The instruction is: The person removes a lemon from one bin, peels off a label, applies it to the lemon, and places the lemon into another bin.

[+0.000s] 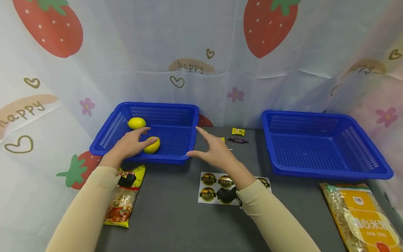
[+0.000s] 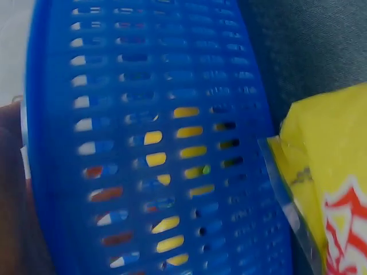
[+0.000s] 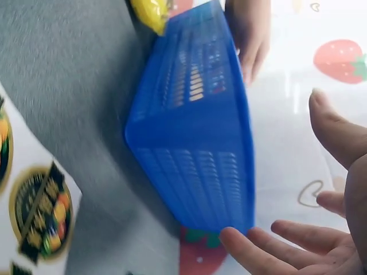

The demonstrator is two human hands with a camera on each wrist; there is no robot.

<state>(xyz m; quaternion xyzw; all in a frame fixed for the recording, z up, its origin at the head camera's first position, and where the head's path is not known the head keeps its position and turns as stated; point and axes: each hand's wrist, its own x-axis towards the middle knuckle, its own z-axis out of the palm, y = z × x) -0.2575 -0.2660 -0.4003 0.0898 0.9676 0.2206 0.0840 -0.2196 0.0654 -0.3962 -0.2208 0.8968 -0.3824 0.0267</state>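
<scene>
My left hand (image 1: 129, 143) is over the left blue basket (image 1: 173, 158), thumb and fingers spread apart. One lemon (image 1: 136, 123) lies in the basket's back left, beyond the fingers. Another lemon (image 1: 153, 147) sits near the front wall, and the thumb overlaps it in the head view. In the left wrist view the basket's slotted wall (image 2: 51, 114) covers most of the hand, with yellow showing through the slots. My right hand (image 1: 217, 150) is by the basket's right end, fingers and thumb wide apart, with nothing between them.
A second blue basket (image 1: 327, 173) stands at the right. Between the baskets lie a yellow-wrapped candy (image 1: 238, 131) and a purple one (image 1: 238, 140). A sticker sheet (image 1: 207, 187) lies under the right forearm. A yellow snack bag (image 1: 121, 206) is front left, a noodle pack (image 1: 362, 213) front right.
</scene>
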